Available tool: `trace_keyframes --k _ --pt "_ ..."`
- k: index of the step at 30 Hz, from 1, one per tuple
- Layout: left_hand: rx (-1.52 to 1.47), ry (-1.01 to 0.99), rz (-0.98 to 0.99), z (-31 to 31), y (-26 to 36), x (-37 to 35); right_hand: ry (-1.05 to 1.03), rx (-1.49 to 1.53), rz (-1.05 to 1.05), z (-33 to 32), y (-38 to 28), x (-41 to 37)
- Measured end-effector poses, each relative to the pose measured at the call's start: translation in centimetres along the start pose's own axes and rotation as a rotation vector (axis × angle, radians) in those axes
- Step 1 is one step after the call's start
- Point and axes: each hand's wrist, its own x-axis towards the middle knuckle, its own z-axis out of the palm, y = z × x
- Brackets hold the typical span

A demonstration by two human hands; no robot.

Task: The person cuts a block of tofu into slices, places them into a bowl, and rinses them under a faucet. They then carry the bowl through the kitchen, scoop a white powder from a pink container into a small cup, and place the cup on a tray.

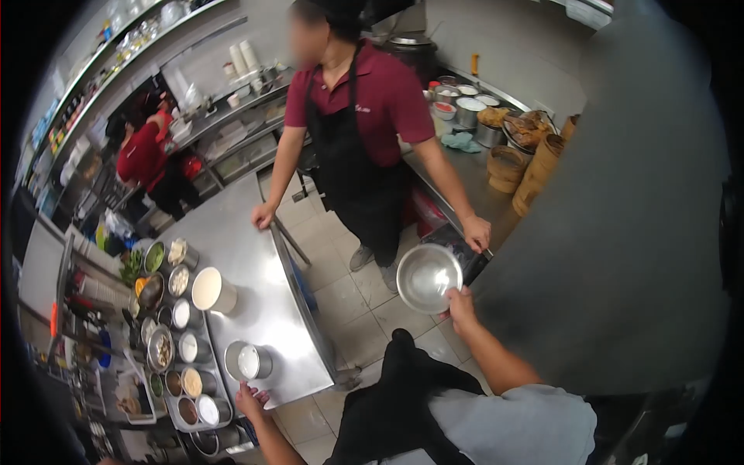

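Note:
My right hand (463,308) grips a shiny steel bowl (428,271) by its near rim, holding it out over the tiled floor. The inside of the bowl faces me and looks bare. On the left, my left hand (252,400) is at the near rim of a steel container (262,362) on the metal table (271,318), its fingers curled against it. Something round and white (248,361) shows inside that container. A tall white tub (215,291) stands a little beyond it on the same table.
Several ingredient tins (188,347) line a tray along the table's left side. A co-worker in a black apron (353,147) stands ahead, hands on both counters. Bamboo steamers (506,167) sit on the right counter, beside a large grey surface (604,232). Another person (143,159) works far left.

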Motion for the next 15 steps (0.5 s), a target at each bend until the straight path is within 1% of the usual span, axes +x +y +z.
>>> trace_keyframes --k 1,2,3,4,5,7,8,9,10,11,12,13,14,15 --pt "0.008 -0.015 0.013 0.3 0.2 -0.1 0.049 0.114 -0.080 0.2 -1.2 0.7" --pt "0.002 -0.011 0.014 0.6 0.3 -0.1 0.030 0.202 -0.131 0.4 -2.5 1.6" --pt "-0.005 -0.003 0.012 1.0 0.5 -0.3 0.009 0.285 -0.181 0.8 -4.8 2.0" --pt "0.002 -0.007 0.018 1.3 0.7 -0.4 0.035 0.354 -0.230 1.5 -7.6 2.4" --pt "0.013 0.002 0.020 1.7 1.0 -0.5 0.134 0.378 -0.364 2.8 -11.2 2.2" --pt "0.029 0.033 0.013 2.7 1.2 -0.4 0.098 0.451 -0.357 2.1 -13.9 8.0" --pt "0.032 0.037 0.014 3.0 1.1 -0.3 0.144 0.474 -0.365 2.4 -16.9 9.5" --pt "-0.008 0.046 0.011 3.0 0.7 0.0 0.106 0.491 -0.436 2.3 -19.2 12.2" --pt "-0.047 0.055 0.007 3.1 0.4 0.3 0.162 0.517 -0.518 2.6 -21.8 14.7" --pt "-0.061 0.096 -0.010 3.3 0.1 0.6 0.189 0.484 -0.528 2.4 -23.9 18.3" --pt "-0.088 0.136 0.002 3.7 0.0 0.2 0.204 0.473 -0.523 2.2 -25.7 22.7" --pt "-0.143 0.124 -0.020 3.6 -0.3 0.6 0.300 0.490 -0.449 2.4 -27.5 27.5" --pt "-0.199 0.113 -0.042 3.2 -0.8 1.2 0.294 0.486 -0.446 2.3 -28.7 32.4" --pt "-0.194 0.138 -0.089 3.2 -0.8 1.2 0.335 0.438 -0.401 2.2 -29.5 37.5"
